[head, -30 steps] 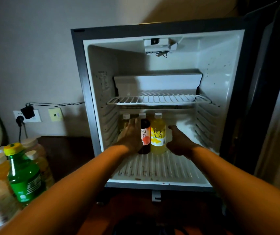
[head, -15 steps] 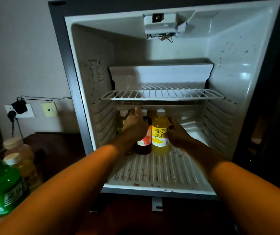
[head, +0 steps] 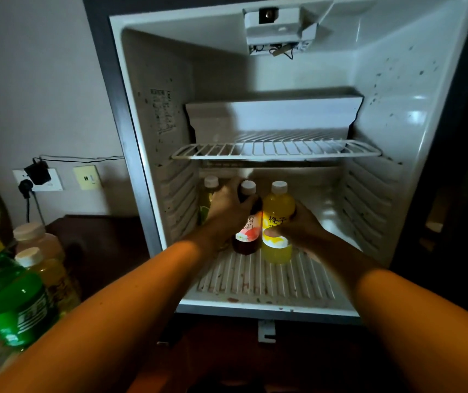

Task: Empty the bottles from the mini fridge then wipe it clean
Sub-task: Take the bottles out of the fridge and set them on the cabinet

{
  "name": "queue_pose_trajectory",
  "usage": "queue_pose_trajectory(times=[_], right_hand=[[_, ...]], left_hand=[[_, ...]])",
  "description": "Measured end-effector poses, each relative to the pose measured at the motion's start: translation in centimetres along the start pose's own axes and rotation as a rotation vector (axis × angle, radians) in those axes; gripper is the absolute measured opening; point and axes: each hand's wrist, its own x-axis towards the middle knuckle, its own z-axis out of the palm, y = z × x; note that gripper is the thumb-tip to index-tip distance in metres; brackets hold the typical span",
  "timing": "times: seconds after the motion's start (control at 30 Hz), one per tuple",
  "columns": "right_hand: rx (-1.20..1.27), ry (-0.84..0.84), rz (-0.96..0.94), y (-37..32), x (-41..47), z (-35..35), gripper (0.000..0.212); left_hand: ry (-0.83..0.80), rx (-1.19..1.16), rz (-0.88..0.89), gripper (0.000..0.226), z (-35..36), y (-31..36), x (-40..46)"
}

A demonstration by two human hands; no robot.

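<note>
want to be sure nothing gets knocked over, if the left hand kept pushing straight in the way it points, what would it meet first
The left hand already grips the dark bottle. Pushed further in, it would probably meet the pale green bottle just behind it, then the fridge's back wall. Depth is hard to judge here.

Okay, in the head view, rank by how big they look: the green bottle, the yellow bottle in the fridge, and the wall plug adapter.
1. Green bottle, though it is nearest the camera, so its lead is unsure.
2. Yellow bottle.
3. Plug adapter.
</note>
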Motion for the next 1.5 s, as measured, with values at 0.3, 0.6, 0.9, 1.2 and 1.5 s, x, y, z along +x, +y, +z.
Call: queue_pose_trajectory(times=[0.3, 0.6, 0.9, 1.2, 1.5], right_hand=[[-0.059, 0.012, -0.04, -0.6, -3.4, -1.3, 0.058], [-0.106, -0.071, -0.056, -1.9, -7.7, -1.9, 0.029], [-0.184, -0.159, -0.052, -4.1, -11.3, -1.9, 0.041], [-0.193, -0.206, -0.122, -6.3, -14.2, 0.3, 0.037], [-0.158, -0.3, -0.194, -9.0, -15.9, 4.8, 0.042]], left_hand=[[-0.076, 0.026, 0.038, 0.026, -1.3, 1.0, -2.2], [-0.179, 0.116, -0.037, 0.028, -4.0, 2.7, -4.5], [-0.407, 0.102, -0.09, 0.027, -8.1, 4.0, -7.5], [-0.377, 0.112, -0.095, 0.026, -12.8, 4.5, -10.1], [-0.238, 0.166, -0.109, 0.035, -18.1, 3.9, -12.8]])
